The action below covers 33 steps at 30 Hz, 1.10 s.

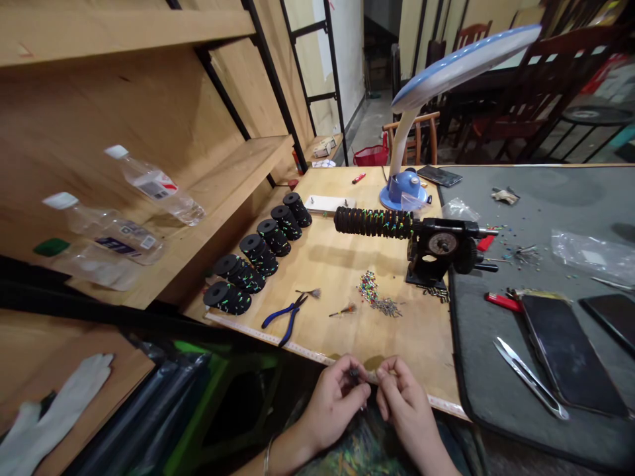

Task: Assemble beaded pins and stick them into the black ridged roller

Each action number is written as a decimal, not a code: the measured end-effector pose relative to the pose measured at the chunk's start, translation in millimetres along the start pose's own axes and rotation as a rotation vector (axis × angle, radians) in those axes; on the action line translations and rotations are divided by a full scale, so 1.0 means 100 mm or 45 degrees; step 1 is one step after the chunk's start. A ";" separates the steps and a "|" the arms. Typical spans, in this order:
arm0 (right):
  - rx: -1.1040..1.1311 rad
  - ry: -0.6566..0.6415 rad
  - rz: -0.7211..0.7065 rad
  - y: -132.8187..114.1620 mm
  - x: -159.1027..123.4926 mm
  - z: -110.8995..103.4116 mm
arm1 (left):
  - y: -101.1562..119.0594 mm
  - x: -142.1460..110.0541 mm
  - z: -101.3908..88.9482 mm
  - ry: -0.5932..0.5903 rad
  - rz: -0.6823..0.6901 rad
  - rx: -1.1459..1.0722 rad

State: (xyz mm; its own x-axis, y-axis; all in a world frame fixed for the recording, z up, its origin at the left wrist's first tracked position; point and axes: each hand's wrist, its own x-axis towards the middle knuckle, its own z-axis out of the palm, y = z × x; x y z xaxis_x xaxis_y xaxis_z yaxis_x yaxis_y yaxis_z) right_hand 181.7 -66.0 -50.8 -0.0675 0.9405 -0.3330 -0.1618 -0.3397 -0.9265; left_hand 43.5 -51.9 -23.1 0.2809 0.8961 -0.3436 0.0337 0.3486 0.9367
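Your left hand [335,406] is curled with thumb and fingertips pinched together on a small dark bit [354,377], too small to make out from here, held just above the front edge of the table [337,344]. Your right hand [401,406] sits just beside it, fingers bent and nearly closed, though you can't tell whether they have hold of anything. A metal bangle [266,456] circles your left wrist.

Ahead of you on the table, six black spools [258,254] stand in a slanting row, flecked with colour, and a blue-handled pair of pliers [285,318] lies near them. A loose pile of tiny coloured pieces [372,294] sits mid-table, right in front of a black clamped winder [441,246] holding a thick black coil [372,223] (its colour flecks match the spools). A desk lamp [404,188] stands behind it.

To your right, a grey mat [546,198] carries a long pair of steel tweezers [528,377], a phone [565,354] and a red lighter [503,302]. To your left, plastic bottles [153,185] lie on a wooden shelf, and a white glove [54,403] rests on a board below
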 end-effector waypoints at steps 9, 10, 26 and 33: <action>-0.133 -0.044 -0.090 0.03 -0.05 -0.01 | 0.01 0.03 0.02 0.082 0.072 0.310; -0.129 -0.051 -0.090 0.02 -0.05 -0.01 | 0.01 0.04 0.02 0.089 0.072 0.326; -0.160 -0.041 -0.085 -0.01 -0.02 -0.03 | 0.04 0.03 -0.05 0.102 0.134 0.401; -0.139 -0.011 -0.088 -0.03 -0.03 -0.03 | 0.01 0.06 -0.02 0.091 0.127 0.372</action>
State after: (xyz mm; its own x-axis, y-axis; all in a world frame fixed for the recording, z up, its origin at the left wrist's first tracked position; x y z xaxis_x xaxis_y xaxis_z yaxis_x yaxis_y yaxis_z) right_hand 185.7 -67.7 -48.1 -0.0682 0.9613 -0.2669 -0.0583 -0.2709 -0.9608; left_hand 42.9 -45.4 -24.3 0.2289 0.9426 -0.2430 0.2863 0.1734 0.9423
